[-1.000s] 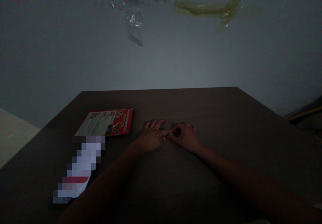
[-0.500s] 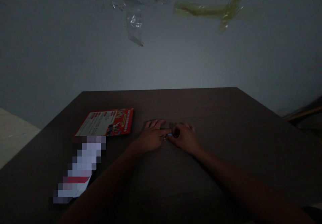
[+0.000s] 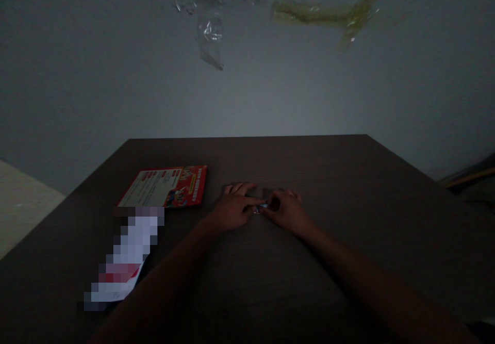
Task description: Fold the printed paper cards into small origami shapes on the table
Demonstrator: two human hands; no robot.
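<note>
At the middle of the dark table (image 3: 247, 292), both hands meet over a small shiny bluish-white piece (image 3: 263, 206). Its kind is too small and dim to make out. My left hand (image 3: 232, 211) lies palm down with fingers spread, its index finger stretched out to the piece and its thumb close below. From the other side, my right hand (image 3: 288, 212) pinches the piece between thumb and index finger, the other fingers curled behind. The fingers hide part of the piece.
A red booklet or flat box (image 3: 197, 185) with a printed pale panel lies left of my hands. Nearer me is a pale, pixel-blurred strip-shaped item (image 3: 131, 246), partly behind my left forearm. A grey wall (image 3: 309, 86) with tape remnants (image 3: 313, 13) rises behind the table.
The view has shifted slightly. Slightly more of the small piece shows between my fingers; both hands otherwise keep nearly the same pose.
</note>
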